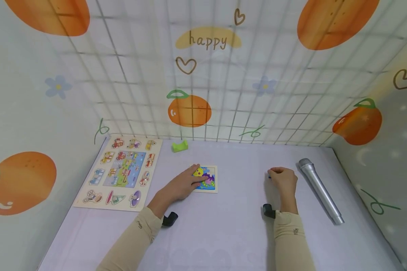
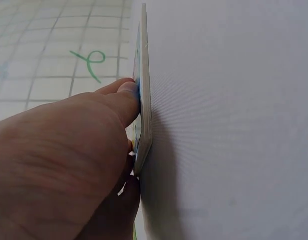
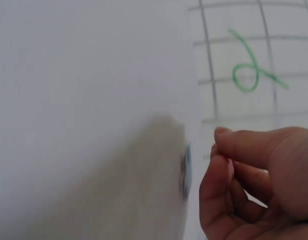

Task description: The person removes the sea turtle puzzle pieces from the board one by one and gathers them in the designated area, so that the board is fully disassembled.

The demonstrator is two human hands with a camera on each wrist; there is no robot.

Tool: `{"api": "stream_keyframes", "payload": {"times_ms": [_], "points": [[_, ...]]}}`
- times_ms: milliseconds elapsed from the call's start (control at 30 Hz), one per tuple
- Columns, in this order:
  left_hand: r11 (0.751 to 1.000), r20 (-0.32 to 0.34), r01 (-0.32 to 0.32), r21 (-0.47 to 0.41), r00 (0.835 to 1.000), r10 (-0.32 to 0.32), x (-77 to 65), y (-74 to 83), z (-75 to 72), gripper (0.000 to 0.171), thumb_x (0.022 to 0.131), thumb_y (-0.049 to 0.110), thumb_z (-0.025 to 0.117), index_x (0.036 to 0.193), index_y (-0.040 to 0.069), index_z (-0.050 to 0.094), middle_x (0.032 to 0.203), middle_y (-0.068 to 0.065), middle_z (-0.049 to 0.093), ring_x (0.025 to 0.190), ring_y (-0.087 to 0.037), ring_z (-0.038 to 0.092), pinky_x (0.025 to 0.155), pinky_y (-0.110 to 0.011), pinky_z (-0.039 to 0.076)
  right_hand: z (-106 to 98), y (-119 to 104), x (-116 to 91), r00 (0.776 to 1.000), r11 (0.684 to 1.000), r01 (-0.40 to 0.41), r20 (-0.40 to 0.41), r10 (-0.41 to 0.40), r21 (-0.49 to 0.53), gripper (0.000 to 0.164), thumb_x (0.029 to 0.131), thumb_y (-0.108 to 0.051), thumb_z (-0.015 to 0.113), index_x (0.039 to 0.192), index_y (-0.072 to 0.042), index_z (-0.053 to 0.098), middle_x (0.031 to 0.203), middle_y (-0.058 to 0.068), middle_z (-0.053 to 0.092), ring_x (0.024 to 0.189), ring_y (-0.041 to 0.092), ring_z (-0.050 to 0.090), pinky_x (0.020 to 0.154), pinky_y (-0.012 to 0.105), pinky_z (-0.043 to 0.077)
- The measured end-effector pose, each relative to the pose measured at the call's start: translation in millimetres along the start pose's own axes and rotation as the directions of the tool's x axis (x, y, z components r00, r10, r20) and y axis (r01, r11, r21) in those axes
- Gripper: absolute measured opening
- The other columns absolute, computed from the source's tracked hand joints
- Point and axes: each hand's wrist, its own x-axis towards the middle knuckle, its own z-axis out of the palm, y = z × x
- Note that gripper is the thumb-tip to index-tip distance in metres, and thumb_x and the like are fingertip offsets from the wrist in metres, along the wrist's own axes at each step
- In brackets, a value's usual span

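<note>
A small square puzzle board (image 1: 211, 190) with a colourful picture lies flat on the table. My left hand (image 1: 184, 183) rests across its left part, fingers spread over the picture; the left wrist view has the board's pale edge (image 2: 146, 75) beside the fingers. To the right, my right hand (image 1: 285, 180) hovers with curled fingers, thumb and index tips together and no object visible between them. Close to those fingertips, a small blue-topped piece (image 3: 186, 172) lies on the table, apart from them in the right wrist view. The head view mostly hides this piece under the hand.
A large wooden puzzle board (image 1: 140, 145) with vehicle pictures lies at the left. Near the back wall sits a light-green bracket-shaped block (image 1: 180, 146). A silver microphone (image 1: 320, 190) lies right of my right hand. Printed cloth walls (image 1: 220, 82) bound the table.
</note>
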Motion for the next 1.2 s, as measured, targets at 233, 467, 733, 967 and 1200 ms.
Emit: {"api": "stream_keyframes", "payload": {"times_ms": [233,467,733,967,1200], "points": [[0.999,0.004,0.002,0.052,1.000,-0.002,0.3,0.2,0.4,0.040,0.108,0.033,0.052,0.147,0.039,0.055,0.172,-0.008,0.019,0.160,-0.029,0.017,0.129,-0.045,0.024,22.6,-23.6,-9.1,0.996,0.997,0.068,0.062,-0.070,0.028,0.031,0.095,-0.029,0.068,0.113,-0.005,0.078,0.115,0.017,0.076,0.103,0.031,0.066,0.074,0.030,0.050],[0.997,-0.013,0.016,0.081,1.000,-0.015,-0.7,0.1,1.0,0.038,0.108,0.035,0.051,0.146,0.038,0.056,0.171,-0.009,0.022,0.159,-0.031,0.020,0.128,-0.046,0.026,54.4,-55.3,-21.3,0.972,0.988,0.142,0.179,-0.151,0.062,0.028,0.095,-0.029,0.073,0.114,-0.009,0.079,0.112,0.013,0.077,0.091,0.023,0.067,0.072,0.026,0.052],[0.995,-0.021,0.042,0.092,0.999,-0.040,-2.5,4.9,0.1,0.039,0.107,0.038,0.052,0.146,0.041,0.055,0.170,-0.006,0.027,0.158,-0.030,0.024,0.127,-0.047,0.029,92.3,-76.6,-31.7,0.928,0.966,0.248,0.267,-0.259,0.074,0.022,0.093,-0.027,0.076,0.110,-0.012,0.080,0.114,0.009,0.077,0.101,0.024,0.070,0.085,0.039,0.059],[0.994,-0.009,0.038,0.099,0.999,-0.037,-2.3,5.4,-1.6,0.039,0.108,0.037,0.051,0.147,0.040,0.054,0.170,-0.007,0.026,0.158,-0.031,0.023,0.126,-0.049,0.030,115.0,-87.8,-38.6,0.878,0.925,0.377,0.297,-0.375,0.051,0.018,0.092,-0.027,0.078,0.102,-0.013,0.082,0.104,0.005,0.080,0.106,0.025,0.071,0.091,0.043,0.058],[0.994,-0.008,0.038,0.107,0.999,-0.037,-3.1,3.6,-0.1,0.040,0.108,0.038,0.051,0.147,0.041,0.053,0.170,-0.006,0.026,0.158,-0.030,0.023,0.125,-0.050,0.032,125.8,-94.8,-41.7,0.849,0.902,0.430,0.321,-0.420,0.045,0.016,0.092,-0.024,0.078,0.101,-0.012,0.083,0.103,0.004,0.080,0.109,0.025,0.071,0.096,0.044,0.057]]}}
